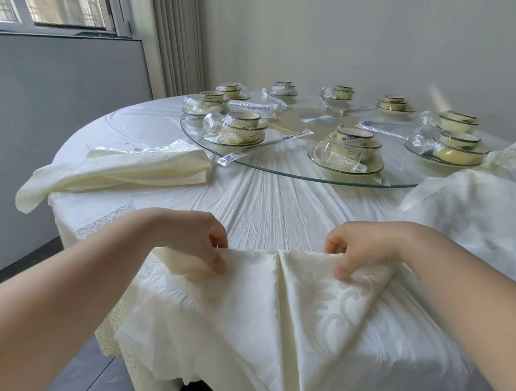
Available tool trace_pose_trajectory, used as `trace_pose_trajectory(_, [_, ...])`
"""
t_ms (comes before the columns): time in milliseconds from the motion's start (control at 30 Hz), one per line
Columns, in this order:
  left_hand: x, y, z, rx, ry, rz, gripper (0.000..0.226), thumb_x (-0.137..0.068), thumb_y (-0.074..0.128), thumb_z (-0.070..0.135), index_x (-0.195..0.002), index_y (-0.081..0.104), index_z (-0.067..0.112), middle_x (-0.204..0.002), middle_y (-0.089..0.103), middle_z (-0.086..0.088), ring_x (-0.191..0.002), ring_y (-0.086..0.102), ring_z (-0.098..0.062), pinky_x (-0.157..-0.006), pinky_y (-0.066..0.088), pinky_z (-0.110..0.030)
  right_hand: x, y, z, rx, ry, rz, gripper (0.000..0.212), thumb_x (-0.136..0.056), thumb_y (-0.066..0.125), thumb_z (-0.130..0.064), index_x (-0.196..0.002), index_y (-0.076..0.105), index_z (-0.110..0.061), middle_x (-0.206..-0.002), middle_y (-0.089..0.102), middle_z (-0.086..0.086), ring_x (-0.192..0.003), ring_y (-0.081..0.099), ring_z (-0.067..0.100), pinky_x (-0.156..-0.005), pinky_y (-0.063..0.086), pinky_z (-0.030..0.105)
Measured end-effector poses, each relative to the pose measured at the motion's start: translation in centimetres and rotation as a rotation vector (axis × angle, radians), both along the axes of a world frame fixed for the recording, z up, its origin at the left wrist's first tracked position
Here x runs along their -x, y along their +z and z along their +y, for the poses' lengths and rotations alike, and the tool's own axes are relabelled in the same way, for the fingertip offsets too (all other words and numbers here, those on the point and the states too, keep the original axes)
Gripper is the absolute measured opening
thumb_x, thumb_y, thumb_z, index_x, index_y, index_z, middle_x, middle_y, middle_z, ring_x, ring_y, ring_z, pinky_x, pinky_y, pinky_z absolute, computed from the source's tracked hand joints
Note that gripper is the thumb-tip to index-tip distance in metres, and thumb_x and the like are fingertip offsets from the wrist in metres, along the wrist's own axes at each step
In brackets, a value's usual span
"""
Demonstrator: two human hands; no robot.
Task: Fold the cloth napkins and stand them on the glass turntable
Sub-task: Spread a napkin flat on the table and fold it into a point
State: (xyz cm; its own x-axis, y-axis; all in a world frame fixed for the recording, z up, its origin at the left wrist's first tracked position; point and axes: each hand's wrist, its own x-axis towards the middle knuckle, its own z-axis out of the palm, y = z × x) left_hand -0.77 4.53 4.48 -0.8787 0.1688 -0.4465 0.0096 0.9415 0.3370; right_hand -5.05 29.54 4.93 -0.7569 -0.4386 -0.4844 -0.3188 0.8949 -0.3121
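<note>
A cream damask napkin (258, 311) lies over the near edge of the round table, with a vertical crease down its middle. My left hand (205, 244) pinches its far edge on the left. My right hand (355, 249) pinches the same edge on the right, where the cloth bunches under the fingers. The glass turntable (282, 169) sits in the middle of the table, beyond both hands. A stack of loosely folded cream napkins (120, 171) lies at the left of the table. More pale cloth (477, 207) lies heaped at the right.
Several plastic-wrapped sets of bowls, plates and glasses (345, 152) stand around the turntable's rim, with wrapped chopsticks (265, 147) among them. A white pleated tablecloth (270, 212) covers the table. Grey floor tiles (65, 389) show at lower left, a wall and window behind.
</note>
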Motion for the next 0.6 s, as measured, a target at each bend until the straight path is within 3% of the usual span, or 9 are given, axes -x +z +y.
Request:
trace_pose_trajectory(167, [-0.6,0.7,0.3,0.024,0.019,0.060,0.021,-0.076,0.070,0.029,-0.061,0.056,0.026,-0.059,0.053,0.011,-0.057,0.048,-0.008,-0.055,0.036,-0.021,-0.5,0.4,-0.4,0.000,0.034,0.067,0.021,-0.077,0.068,-0.017,-0.069,0.052,-0.027,-0.073,0.053,-0.009,-0.068,0.049,0.008,-0.059,0.038,0.020])
trace_pose_trajectory(233, [-0.7,2.1,-0.1,0.041,0.049,0.202,0.026,-0.075,0.071,0.027,-0.058,0.052,0.025,-0.057,0.049,0.009,-0.056,0.044,-0.008,-0.051,0.032,-0.020,-0.7,1.4,-0.7,0.054,0.021,0.162,0.023,-0.077,0.068,-0.016,-0.067,0.050,-0.024,-0.068,0.048,-0.006,-0.063,0.045,0.011,-0.055,0.034,0.022])
trace_pose_trajectory(333, [-1.0,5.1,-0.7,0.020,0.149,0.471,0.020,-0.076,0.072,0.025,-0.067,0.054,0.021,-0.070,0.052,0.001,-0.071,0.047,-0.019,-0.055,0.032,-0.024,-0.9,4.2,-1.3,0.279,-0.055,0.343,0.025,-0.079,0.066,-0.014,-0.065,0.048,-0.025,-0.065,0.045,-0.008,-0.059,0.041,0.008,-0.052,0.030,0.020])
trace_pose_trajectory(433, [-1.9,7.8,-1.6,-0.067,0.241,0.831,0.010,-0.080,0.067,0.022,-0.082,0.059,0.018,-0.087,0.056,-0.002,-0.081,0.050,-0.021,-0.061,0.035,-0.028,-1.1,6.4,-1.9,0.509,-0.111,0.643,0.019,-0.081,0.061,-0.011,-0.068,0.049,-0.020,-0.063,0.044,-0.012,-0.064,0.043,0.013,-0.058,0.032,0.024])
trace_pose_trajectory(500, [-2.9,8.6,-2.1,-0.083,0.206,1.185,0.009,-0.082,0.063,0.023,-0.081,0.063,0.014,-0.085,0.057,0.001,-0.078,0.053,-0.023,-0.066,0.037,-0.029,-1.5,6.7,-2.5,0.562,-0.068,0.980,0.011,-0.081,0.058,-0.008,-0.074,0.053,-0.016,-0.061,0.039,-0.016,-0.068,0.042,0.018,-0.068,0.031,0.027])
trace_pose_trajectory(600, [-4.4,7.6,-2.6,0.123,0.059,1.555,0.021,-0.078,0.050,0.021,-0.073,0.064,0.006,-0.075,0.064,-0.007,-0.064,0.059,-0.028,-0.062,0.034,-0.028,-2.5,5.2,-3.3,0.547,0.068,1.402,0.010,-0.069,0.045,-0.010,-0.066,0.055,-0.009,-0.056,0.043,-0.010,-0.057,0.046,0.023,-0.063,0.027,0.030])
